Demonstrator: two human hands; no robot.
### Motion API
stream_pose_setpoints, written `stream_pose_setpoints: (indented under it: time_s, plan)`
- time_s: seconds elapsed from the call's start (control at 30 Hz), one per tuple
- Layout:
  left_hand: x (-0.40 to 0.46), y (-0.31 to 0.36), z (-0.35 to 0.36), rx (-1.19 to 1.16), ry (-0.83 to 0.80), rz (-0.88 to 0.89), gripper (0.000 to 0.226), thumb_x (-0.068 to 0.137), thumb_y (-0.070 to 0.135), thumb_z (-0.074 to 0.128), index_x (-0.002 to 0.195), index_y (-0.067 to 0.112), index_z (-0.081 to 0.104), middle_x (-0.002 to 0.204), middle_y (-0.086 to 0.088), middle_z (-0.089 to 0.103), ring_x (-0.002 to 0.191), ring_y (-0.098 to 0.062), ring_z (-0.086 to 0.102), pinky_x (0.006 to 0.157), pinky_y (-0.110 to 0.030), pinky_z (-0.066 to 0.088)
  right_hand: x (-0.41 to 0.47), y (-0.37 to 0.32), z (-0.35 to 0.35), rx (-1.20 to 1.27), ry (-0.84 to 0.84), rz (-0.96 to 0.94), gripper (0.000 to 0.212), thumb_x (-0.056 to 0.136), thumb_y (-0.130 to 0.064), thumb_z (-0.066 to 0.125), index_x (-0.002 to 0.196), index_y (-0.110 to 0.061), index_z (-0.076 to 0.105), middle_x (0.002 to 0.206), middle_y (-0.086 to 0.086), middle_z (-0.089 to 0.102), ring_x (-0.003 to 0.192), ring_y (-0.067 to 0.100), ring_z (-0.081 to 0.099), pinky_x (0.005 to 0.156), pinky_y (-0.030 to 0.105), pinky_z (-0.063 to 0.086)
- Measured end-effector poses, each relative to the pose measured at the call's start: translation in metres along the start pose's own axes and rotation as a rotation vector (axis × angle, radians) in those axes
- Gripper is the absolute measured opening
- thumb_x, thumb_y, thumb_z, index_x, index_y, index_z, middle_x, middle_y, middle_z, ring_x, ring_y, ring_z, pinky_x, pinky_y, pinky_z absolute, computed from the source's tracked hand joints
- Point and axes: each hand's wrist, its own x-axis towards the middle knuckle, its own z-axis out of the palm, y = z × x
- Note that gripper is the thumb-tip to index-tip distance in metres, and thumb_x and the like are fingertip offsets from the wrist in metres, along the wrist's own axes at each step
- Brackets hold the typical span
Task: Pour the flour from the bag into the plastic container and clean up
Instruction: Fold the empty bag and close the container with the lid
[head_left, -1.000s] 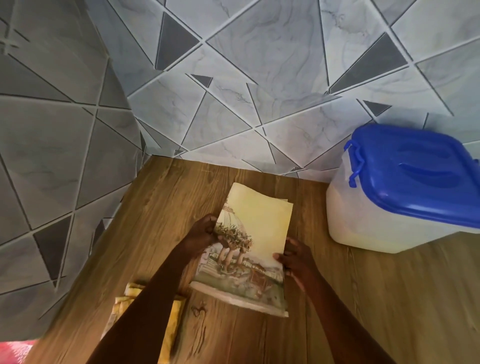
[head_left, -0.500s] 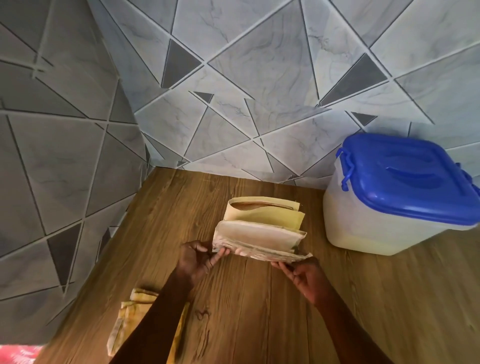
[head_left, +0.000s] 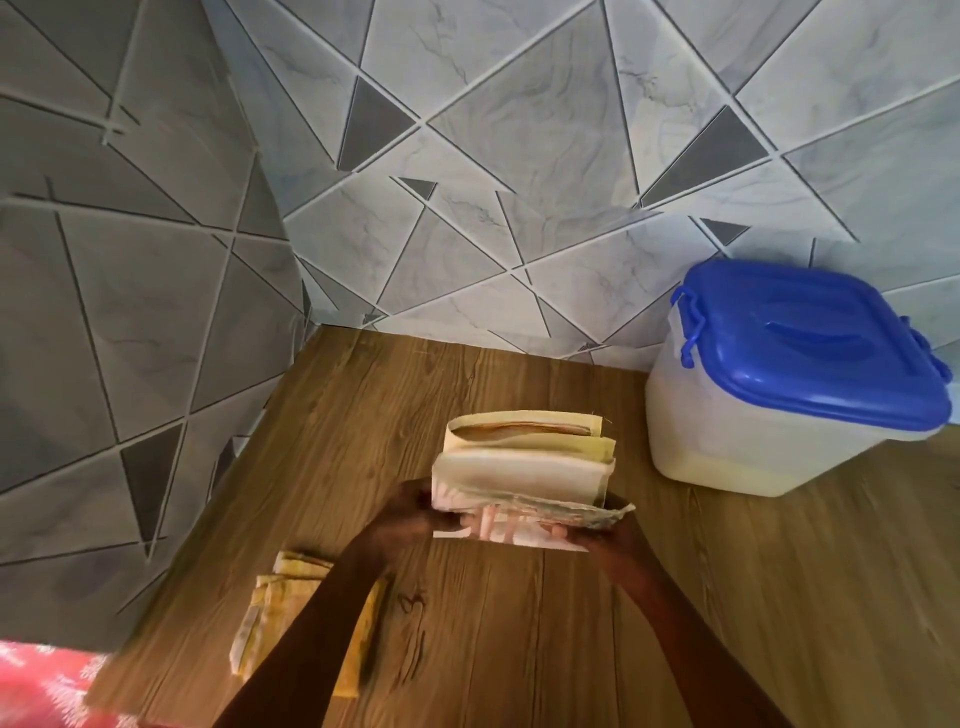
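A flattened, cream-coloured paper flour bag (head_left: 524, 470) lies partly folded on the brown wood-grain countertop (head_left: 727, 597), and both hands hold its near end. The left hand (head_left: 402, 517) grips the bag's left near corner, fingers curled around the edge with the thumb hidden behind the paper. The right hand (head_left: 615, 538) holds the right near corner from beneath; its fingers are mostly covered by the paper, so only the grip on the edge shows, not how each finger lies. Between the two sets of fingers the near flap of the bag is lifted off the countertop, showing red-and-white printing that is too blurred to read. Beyond the fingers, the rest of the bag rests in stacked folds, with the open mouth at the far end.

Further away and off to the right of the right hand's fingers stands a translucent white plastic container (head_left: 727, 447) with a blue clip-on lid (head_left: 810, 343) shut on top, apart from the bag, near the grey marble-patterned tiled wall (head_left: 519, 156). Under the left forearm, nearer than the left fingers, lies a folded yellow cloth (head_left: 280, 608).
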Motion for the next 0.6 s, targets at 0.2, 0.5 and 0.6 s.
stream_pose_setpoints:
  time_s: [0.2,0.5,0.6]
  plan:
    - [-0.032,0.028,0.019,-0.031,-0.057,0.139,0.059,0.079,-0.005,0.080,0.133,0.002,0.056,0.124,-0.015,0.070,0.119,-0.032,0.066,0.099,-0.046,0.055,-0.014,-0.007,-0.015,-0.042,-0.149,-0.027,0.048,0.072,-0.006,0.088,0.110,-0.028,0.067,0.105,-0.017,0.076,0.103,0.009,0.072,0.077,0.021,0.059]
    - [-0.114,0.019,0.055,-0.074,0.132,0.235,0.046,0.086,-0.005,0.072,0.127,0.008,0.057,0.124,-0.007,0.071,0.115,-0.024,0.068,0.089,-0.030,0.059,-0.021,-0.025,-0.039,0.246,-0.501,0.065,0.065,0.072,-0.005,0.081,0.132,-0.011,0.056,0.126,0.012,0.070,0.119,0.029,0.066,0.095,0.047,0.057]
    - [-0.147,-0.001,0.068,-0.067,0.246,0.233,0.038,0.087,0.001,0.071,0.122,0.008,0.060,0.121,-0.007,0.072,0.114,-0.025,0.069,0.091,-0.036,0.060,-0.032,-0.020,-0.030,0.298,-0.602,0.088,0.060,0.074,0.001,0.079,0.130,-0.011,0.059,0.126,0.015,0.070,0.117,0.031,0.067,0.086,0.042,0.060]
